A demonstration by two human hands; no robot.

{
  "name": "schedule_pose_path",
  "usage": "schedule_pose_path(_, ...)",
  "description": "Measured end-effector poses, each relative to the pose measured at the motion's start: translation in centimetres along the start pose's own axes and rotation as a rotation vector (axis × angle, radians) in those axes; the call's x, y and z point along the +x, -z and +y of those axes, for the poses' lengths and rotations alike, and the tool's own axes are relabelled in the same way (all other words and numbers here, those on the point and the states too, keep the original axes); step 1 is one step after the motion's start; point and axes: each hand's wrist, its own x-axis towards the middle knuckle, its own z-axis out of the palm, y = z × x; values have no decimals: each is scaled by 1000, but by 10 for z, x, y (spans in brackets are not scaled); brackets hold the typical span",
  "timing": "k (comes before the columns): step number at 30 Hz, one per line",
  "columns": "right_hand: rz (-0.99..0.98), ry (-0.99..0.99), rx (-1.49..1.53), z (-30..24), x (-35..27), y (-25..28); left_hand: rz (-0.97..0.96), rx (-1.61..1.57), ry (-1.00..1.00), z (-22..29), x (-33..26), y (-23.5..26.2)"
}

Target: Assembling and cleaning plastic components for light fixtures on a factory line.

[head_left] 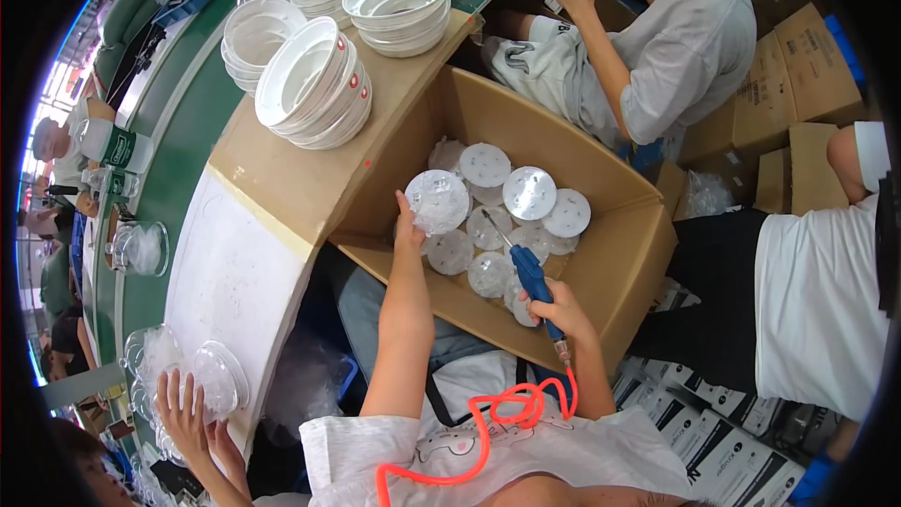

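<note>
As the left hand (407, 223) holds the whitish disc (438, 202) only near its rim, at ten o'clock of the loose discs (529, 192) in the cardboard box (619, 225), it could slip down. At five o'clock, the blue tool (531, 272) could scratch discs if its thin tip dips. Left fingers pinch the rim, partly hidden; right fingers of the right hand (556, 308) curl around the tool's handle.

A co-worker (690, 47) in a grey shirt sits near brown cartons (815, 61), a green chair (134, 5) far left.
</note>
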Motion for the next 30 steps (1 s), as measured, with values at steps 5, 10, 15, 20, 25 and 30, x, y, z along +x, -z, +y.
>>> schedule_pose_path(5, -8, -26, -88, 12, 3, -11, 44, -57, -34, 11, 1, 6)
schedule_pose_path(10, -49, 1, -233, 11, 7, -35, 65, -57, -83, 4, 7, 3)
schedule_pose_path(15, -63, 127, -482, 20, 18, -51, 46, -69, -75, 8, 2, 2)
schedule_pose_path(20, 37, 21, -470, 27, 18, -39, 71, -59, -26, 6, -4, -13)
schedule_pose_path(25, 95, 1, -422, 13, 6, -28, 98, -49, -8, 4, 4, -2)
schedule_pose_path(30, -4, 130, -523, -3, -4, -50, 161, -98, -70, 10, 17, 23)
